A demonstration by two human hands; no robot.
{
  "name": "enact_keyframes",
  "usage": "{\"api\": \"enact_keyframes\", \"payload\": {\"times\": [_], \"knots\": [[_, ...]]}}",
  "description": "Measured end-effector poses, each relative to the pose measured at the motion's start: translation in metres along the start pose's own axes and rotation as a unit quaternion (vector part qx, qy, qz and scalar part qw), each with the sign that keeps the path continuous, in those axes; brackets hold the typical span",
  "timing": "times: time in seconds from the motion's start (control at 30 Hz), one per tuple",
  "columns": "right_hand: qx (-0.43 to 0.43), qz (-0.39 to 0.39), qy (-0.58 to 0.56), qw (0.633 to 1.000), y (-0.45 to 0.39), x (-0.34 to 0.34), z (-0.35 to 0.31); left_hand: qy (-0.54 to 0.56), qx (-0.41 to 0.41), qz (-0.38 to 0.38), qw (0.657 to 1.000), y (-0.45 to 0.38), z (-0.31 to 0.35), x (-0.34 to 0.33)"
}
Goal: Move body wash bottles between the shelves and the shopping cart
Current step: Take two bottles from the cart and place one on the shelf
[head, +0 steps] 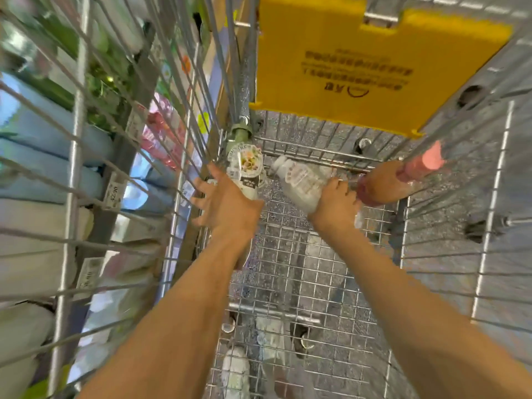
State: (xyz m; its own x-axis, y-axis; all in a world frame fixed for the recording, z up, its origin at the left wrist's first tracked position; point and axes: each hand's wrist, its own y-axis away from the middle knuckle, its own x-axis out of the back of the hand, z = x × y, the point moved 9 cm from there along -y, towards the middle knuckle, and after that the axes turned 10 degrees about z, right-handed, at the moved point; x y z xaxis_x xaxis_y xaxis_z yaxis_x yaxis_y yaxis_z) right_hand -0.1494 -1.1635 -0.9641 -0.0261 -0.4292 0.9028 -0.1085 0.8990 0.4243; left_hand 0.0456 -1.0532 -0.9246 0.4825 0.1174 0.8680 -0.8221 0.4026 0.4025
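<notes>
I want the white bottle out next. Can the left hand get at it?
Probably yes: the white bottle lies just beside the left hand, nothing between, though that hand already holds the floral-label bottle.

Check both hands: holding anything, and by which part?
Left hand: green-capped bottle, gripped round its lower body. Right hand: white bottle, gripped at its base end. Pink bottle lies unheld beside it.
</notes>
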Motion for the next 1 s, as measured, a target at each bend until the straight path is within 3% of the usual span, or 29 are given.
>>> {"api": "enact_keyframes", "payload": {"times": [0.2, 0.37, 0.53, 0.63, 0.73, 0.83, 1.0], "knots": [[-0.038, 0.012, -0.124, 0.991, 0.042, 0.021, 0.009, 0.046, -0.054, 0.028, 0.997, 0.038, 0.032, 0.023], [-0.032, 0.068, -0.194, 0.978, 0.087, 0.101, 0.01, 0.105, -0.073, 0.044, 0.991, 0.078, 0.057, 0.084], [0.003, 0.133, -0.239, 0.962, 0.15, 0.209, -0.001, 0.174, -0.108, 0.093, 0.974, 0.129, 0.074, 0.195], [0.035, 0.179, -0.282, 0.942, 0.193, 0.266, -0.009, 0.232, -0.149, 0.163, 0.947, 0.171, 0.076, 0.277], [0.072, 0.233, -0.341, 0.908, 0.266, 0.343, -0.023, 0.276, -0.165, 0.185, 0.929, 0.223, 0.066, 0.353], [0.119, 0.246, -0.4, 0.875, 0.342, 0.405, -0.039, 0.293, -0.172, 0.215, 0.916, 0.278, 0.042, 0.425], [0.23, 0.202, -0.474, 0.826, 0.441, 0.445, -0.07, 0.344, -0.176, 0.34, 0.857, 0.368, -0.024, 0.529]]}}
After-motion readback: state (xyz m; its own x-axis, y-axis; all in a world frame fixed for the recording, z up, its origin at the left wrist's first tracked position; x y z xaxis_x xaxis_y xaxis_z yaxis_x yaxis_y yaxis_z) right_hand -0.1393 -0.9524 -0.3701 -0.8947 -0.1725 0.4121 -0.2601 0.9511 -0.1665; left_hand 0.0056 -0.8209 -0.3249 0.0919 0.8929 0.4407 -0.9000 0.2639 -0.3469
